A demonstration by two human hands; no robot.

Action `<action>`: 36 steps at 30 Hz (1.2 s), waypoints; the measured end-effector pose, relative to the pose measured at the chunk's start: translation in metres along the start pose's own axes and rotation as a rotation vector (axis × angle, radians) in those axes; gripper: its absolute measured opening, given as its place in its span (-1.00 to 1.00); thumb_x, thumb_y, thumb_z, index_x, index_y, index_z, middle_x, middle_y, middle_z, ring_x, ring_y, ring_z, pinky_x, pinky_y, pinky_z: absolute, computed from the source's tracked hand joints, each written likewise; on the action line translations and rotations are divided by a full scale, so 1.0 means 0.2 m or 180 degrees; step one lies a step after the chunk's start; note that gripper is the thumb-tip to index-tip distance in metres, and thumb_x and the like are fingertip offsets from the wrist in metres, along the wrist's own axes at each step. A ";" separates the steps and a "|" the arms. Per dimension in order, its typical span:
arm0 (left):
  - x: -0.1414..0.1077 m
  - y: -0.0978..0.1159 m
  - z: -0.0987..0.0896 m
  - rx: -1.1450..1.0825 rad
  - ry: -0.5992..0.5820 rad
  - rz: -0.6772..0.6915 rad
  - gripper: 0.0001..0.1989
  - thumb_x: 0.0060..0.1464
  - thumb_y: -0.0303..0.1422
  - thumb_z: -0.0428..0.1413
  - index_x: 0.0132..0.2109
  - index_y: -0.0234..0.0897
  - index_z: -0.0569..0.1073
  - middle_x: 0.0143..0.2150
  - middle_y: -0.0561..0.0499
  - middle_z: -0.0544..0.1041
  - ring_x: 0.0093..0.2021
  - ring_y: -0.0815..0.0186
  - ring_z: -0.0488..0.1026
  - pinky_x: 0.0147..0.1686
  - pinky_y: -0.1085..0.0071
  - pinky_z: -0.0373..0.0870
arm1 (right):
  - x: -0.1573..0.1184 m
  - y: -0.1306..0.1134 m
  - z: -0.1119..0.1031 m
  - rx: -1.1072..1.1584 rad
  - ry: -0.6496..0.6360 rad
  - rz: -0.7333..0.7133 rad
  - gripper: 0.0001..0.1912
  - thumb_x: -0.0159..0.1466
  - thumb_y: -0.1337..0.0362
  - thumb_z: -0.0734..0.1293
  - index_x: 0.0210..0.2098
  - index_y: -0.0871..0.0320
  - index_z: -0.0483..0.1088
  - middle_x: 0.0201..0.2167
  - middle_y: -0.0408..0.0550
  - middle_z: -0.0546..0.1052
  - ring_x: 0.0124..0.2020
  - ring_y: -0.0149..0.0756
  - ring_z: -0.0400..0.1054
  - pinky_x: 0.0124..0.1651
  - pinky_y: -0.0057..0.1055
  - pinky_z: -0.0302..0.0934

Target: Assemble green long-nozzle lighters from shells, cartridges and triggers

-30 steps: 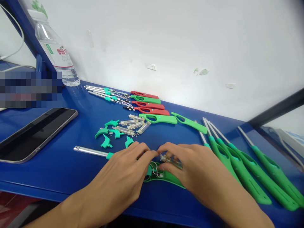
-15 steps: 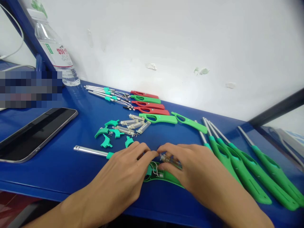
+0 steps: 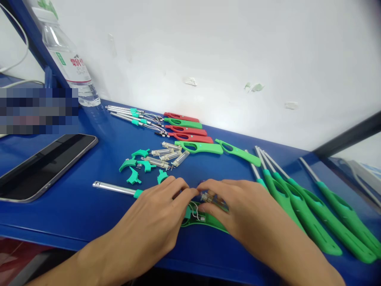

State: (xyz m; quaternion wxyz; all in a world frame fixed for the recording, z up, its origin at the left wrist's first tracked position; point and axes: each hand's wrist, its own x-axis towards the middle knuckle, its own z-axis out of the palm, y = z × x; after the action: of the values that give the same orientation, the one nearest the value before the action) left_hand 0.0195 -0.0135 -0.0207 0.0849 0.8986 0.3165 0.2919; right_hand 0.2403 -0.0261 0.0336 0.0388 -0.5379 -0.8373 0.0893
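My right hand (image 3: 238, 208) grips a small clear gas tank (image 3: 214, 200) between thumb and fingers, above an open green lighter shell (image 3: 210, 222). My left hand (image 3: 159, 210) is pinched at the tip of the tank, its fingertips close to those of my right hand; what it pinches is too small to make out. Inside the shell lie white wires (image 3: 195, 212) and a teal trigger. A silver tube (image 3: 114, 188) with a teal collar extends left from beneath my left hand.
Several teal triggers (image 3: 133, 176), clear tanks (image 3: 180, 159), metal tubes with wires (image 3: 125, 115) and red and green shells (image 3: 205, 147) lie behind. Assembled green lighters (image 3: 321, 218) are at right; a phone (image 3: 50, 165) and a bottle (image 3: 71, 67) at left.
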 end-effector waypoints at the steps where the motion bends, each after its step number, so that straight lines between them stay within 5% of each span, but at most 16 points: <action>1: 0.00 0.00 0.00 -0.0003 0.0000 0.0006 -0.63 0.39 -0.67 -0.04 0.14 -0.31 0.53 -0.10 -0.08 0.55 -0.16 0.10 0.49 -0.20 0.17 0.59 | 0.00 0.00 0.00 -0.0008 0.0023 0.0009 -0.93 0.50 0.27 0.43 -0.07 -0.06 0.54 -0.23 -0.23 0.71 -0.18 0.02 0.69 -0.24 -0.15 0.21; 17: 0.01 0.00 -0.01 0.0010 -0.0030 -0.0016 -0.68 0.40 -0.67 -0.04 0.07 -0.28 0.50 -0.12 -0.07 0.55 -0.18 0.11 0.49 -0.22 0.19 0.54 | 0.00 -0.01 0.00 0.0049 0.0046 0.0033 -0.85 0.51 0.33 0.37 -0.03 -0.03 0.58 -0.16 -0.17 0.75 -0.11 0.08 0.71 -0.16 -0.04 0.41; 36: 0.01 0.01 -0.01 0.0080 -0.0142 -0.0030 -0.69 0.43 -0.65 -0.05 0.05 -0.32 0.53 -0.13 -0.09 0.54 -0.17 0.09 0.47 -0.19 0.16 0.52 | 0.01 -0.03 -0.01 -0.0042 0.0059 0.0011 -0.84 0.56 0.31 0.31 -0.13 -0.02 0.52 -0.21 -0.14 0.72 -0.15 0.02 0.69 -0.23 -0.14 0.31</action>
State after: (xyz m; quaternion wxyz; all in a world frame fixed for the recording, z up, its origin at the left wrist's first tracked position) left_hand 0.0209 -0.0136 -0.0180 0.0821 0.9043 0.3224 0.2674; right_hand 0.2345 -0.0266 0.0359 0.0428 -0.5405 -0.8366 0.0788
